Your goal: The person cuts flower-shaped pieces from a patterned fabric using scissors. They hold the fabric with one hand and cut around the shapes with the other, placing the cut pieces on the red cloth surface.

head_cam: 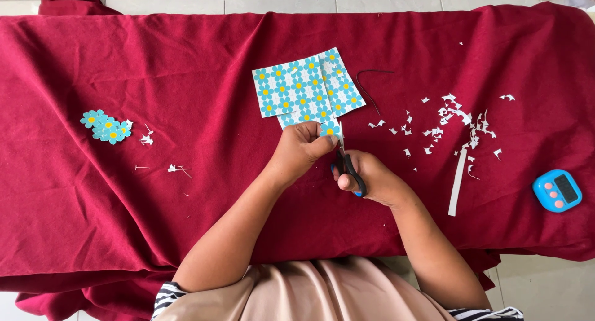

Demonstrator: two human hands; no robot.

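Note:
My left hand pinches the near edge of a sheet of paper printed with blue flowers with yellow centres, which lies on a dark red cloth. My right hand grips black-handled scissors, whose blades point up into the paper beside my left fingers. The blade tips are partly hidden by the paper and my fingers.
A small pile of cut-out blue flowers lies at the left. White paper scraps and a long white strip are scattered at the right. A blue timer sits near the right edge. A dark thread lies beside the sheet.

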